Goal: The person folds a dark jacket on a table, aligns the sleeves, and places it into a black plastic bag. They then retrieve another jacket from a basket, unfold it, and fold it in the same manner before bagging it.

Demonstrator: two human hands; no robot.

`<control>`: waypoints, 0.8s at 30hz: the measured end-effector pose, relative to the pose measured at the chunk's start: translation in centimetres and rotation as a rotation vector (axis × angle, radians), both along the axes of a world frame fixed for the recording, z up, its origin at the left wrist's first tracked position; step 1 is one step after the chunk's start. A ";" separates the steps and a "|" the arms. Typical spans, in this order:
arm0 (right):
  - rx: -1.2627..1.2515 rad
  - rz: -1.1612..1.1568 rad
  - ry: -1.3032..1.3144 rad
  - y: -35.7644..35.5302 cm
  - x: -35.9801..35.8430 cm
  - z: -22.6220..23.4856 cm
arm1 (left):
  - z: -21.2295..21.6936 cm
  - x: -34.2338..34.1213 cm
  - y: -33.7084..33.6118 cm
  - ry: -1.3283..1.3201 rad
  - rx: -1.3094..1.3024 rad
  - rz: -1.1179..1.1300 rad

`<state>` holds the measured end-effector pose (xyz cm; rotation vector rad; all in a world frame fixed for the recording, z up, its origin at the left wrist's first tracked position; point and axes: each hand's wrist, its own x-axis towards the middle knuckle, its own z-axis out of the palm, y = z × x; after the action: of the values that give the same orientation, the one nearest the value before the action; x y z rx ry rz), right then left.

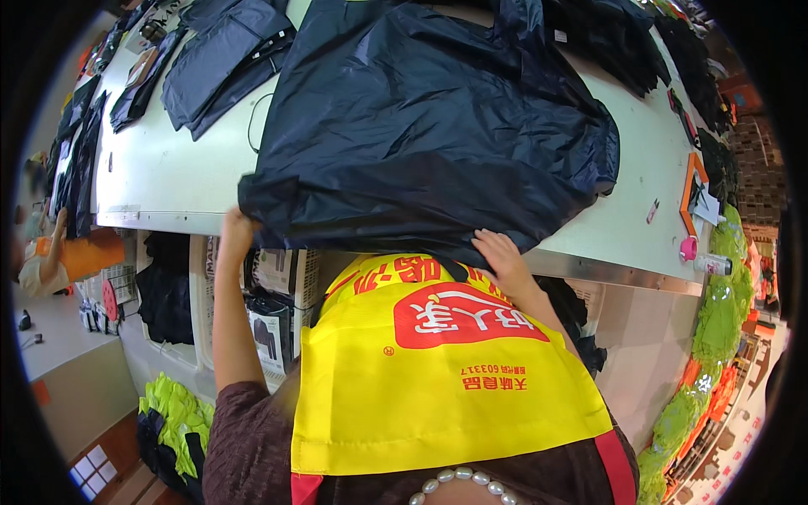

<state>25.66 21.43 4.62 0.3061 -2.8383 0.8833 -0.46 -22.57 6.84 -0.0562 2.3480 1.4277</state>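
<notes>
A large black garment (412, 143) of thin, shiny fabric lies spread and wrinkled over the white table, its near edge hanging at the table's front. My left hand (238, 229) is closed on its near left corner, and the fabric partly hides the fingers. Farther right along the same edge, my right hand (501, 255) grips the cloth with its fingers bent over it; the thumb is hardly visible. Between my hands the edge runs just above my yellow apron (446, 404).
Folded black garments (223, 67) lie at the far left of the white table (168, 181). An orange-handled tool (692, 194), a pink roll (688, 248) and a can (713, 265) sit near its right end. Packed goods (269, 328) fill crates below. Another person's arm (55, 252) shows left.
</notes>
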 end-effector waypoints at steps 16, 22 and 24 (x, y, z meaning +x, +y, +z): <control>0.599 -0.596 -0.023 19.0 -4.7 -4.5 | -0.6 -3.4 3.9 -0.070 0.481 0.253; 0.395 -0.402 0.235 9.5 -5.0 0.9 | -1.2 0.3 -0.2 0.045 0.601 0.353; 0.312 -0.309 0.106 4.7 -5.1 1.1 | -1.4 2.3 -0.8 -0.009 0.437 0.197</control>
<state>20.58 26.10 5.74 -0.0527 -2.8097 0.3539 1.86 -23.33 5.40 -0.1755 2.0157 1.9992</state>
